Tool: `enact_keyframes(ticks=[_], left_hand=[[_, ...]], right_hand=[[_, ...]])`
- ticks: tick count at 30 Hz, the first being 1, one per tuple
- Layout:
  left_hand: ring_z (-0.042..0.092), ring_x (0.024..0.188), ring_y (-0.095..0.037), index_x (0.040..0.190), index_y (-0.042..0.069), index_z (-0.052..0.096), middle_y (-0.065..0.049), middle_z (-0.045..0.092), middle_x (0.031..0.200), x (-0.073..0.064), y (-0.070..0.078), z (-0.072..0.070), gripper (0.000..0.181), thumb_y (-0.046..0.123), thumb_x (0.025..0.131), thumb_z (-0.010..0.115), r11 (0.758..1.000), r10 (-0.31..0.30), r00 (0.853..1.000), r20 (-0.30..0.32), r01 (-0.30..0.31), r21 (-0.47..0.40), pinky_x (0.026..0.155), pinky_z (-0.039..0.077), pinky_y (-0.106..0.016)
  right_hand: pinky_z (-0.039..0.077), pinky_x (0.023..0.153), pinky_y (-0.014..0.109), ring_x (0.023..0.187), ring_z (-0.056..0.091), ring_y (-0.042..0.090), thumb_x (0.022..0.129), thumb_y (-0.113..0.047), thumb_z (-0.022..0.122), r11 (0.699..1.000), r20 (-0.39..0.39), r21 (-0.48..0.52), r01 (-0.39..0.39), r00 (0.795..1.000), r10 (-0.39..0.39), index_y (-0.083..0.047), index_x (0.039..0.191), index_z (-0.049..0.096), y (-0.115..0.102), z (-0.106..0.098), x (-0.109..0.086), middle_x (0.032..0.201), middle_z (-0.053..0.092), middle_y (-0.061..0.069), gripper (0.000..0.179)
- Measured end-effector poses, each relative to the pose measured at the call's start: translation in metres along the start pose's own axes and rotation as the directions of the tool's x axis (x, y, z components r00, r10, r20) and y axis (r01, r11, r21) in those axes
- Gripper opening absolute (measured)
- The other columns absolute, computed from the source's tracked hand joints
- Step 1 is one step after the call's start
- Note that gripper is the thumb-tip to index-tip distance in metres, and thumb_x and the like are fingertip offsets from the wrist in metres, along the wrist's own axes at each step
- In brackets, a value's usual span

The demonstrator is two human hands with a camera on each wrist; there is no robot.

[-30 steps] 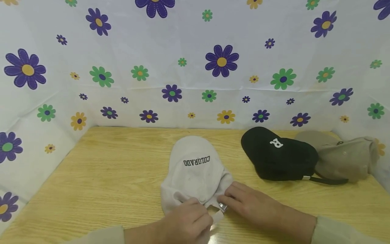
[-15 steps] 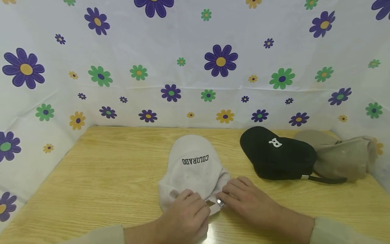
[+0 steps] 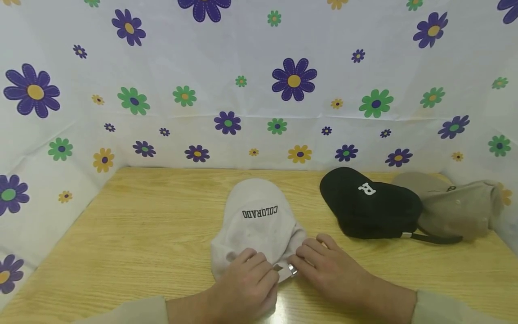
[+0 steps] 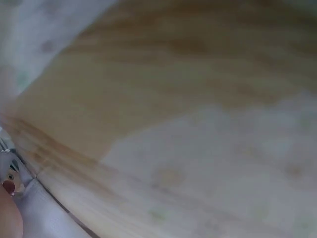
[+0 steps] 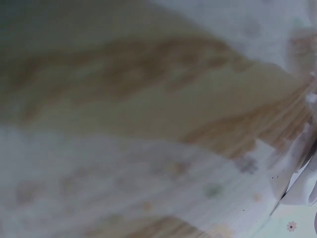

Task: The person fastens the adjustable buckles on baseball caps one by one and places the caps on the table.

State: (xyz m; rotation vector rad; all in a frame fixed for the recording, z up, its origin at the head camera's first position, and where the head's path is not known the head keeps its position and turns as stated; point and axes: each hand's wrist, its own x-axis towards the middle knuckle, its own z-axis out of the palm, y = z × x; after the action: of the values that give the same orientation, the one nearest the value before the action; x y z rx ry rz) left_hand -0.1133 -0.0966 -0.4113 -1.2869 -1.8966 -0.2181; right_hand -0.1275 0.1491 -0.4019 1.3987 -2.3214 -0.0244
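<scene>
A light grey baseball cap (image 3: 256,234) lies on the table, brim away from me, its COLORADO lettering upside down. At its back edge are a strap (image 3: 285,273) and a metal buckle (image 3: 292,269). My left hand (image 3: 247,288) has its fingers curled over the strap's left side; the fingertips are hidden. At the buckle, my right hand (image 3: 333,272) pinches the strap's right end. A small gap shows between strap and cap. In the left wrist view only a corner of pale cap fabric (image 4: 49,213) is visible. The right wrist view is mostly blurred.
A black cap (image 3: 376,216) with a white R lies at the right, its loose strap (image 3: 437,240) trailing rightward. Behind it a khaki cap (image 3: 461,216) leans by the table's right edge. Flower-print cloth (image 3: 259,54) stands behind and beside the wooden table (image 3: 141,225).
The strap, which hung in a looser loop, now lies straighter, and the gap at the back of the cap is smaller. My left hand has shifted slightly upward; the other caps stay put.
</scene>
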Motion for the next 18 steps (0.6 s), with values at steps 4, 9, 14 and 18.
enact_keyframes(ticks=[4,9,14,18], left_hand=[[0.051,0.066,-0.013,0.081,0.015,0.065,0.006,0.060,0.073,-0.0010,0.0000,-0.0002,0.024,0.020,0.091,0.044,1.000,0.005,1.000,0.024,-0.004,-0.007,0.069,0.043,-0.029],[0.053,0.068,-0.012,0.082,0.016,0.067,0.006,0.061,0.076,-0.0021,-0.0008,-0.0014,0.024,0.021,0.092,0.046,1.000,0.023,1.000,0.021,-0.023,-0.006,0.070,0.044,-0.029],[0.052,0.066,-0.011,0.076,0.017,0.063,0.007,0.059,0.073,-0.0019,-0.0006,-0.0001,0.023,0.020,0.092,0.047,0.999,0.038,0.999,0.013,-0.038,-0.007,0.070,0.044,-0.030],[0.051,0.066,-0.011,0.074,0.018,0.062,0.007,0.059,0.072,-0.0024,-0.0003,0.0006,0.025,0.020,0.093,0.047,0.999,0.044,0.999,0.008,-0.044,-0.003,0.070,0.044,-0.031]], right_hand=[[0.038,0.091,0.035,0.102,0.049,0.014,0.092,-0.018,0.062,1.000,0.028,0.010,-0.009,1.000,0.008,-0.018,0.123,0.063,0.0001,-0.0007,-0.0007,0.108,0.057,-0.006,0.031],[0.038,0.092,0.035,0.103,0.048,0.012,0.093,-0.019,0.061,1.000,0.060,0.031,-0.001,0.998,-0.001,-0.019,0.124,0.061,-0.0006,-0.0003,0.0003,0.110,0.056,-0.007,0.031],[0.038,0.094,0.035,0.104,0.047,0.010,0.095,-0.020,0.060,0.997,0.120,0.080,-0.012,0.993,0.003,-0.021,0.127,0.059,-0.0012,-0.0010,-0.0001,0.112,0.055,-0.008,0.032],[0.038,0.096,0.035,0.106,0.046,0.010,0.097,-0.023,0.059,0.994,0.163,0.106,-0.029,0.987,0.011,-0.022,0.129,0.057,-0.0016,-0.0024,0.0008,0.114,0.055,-0.009,0.032]])
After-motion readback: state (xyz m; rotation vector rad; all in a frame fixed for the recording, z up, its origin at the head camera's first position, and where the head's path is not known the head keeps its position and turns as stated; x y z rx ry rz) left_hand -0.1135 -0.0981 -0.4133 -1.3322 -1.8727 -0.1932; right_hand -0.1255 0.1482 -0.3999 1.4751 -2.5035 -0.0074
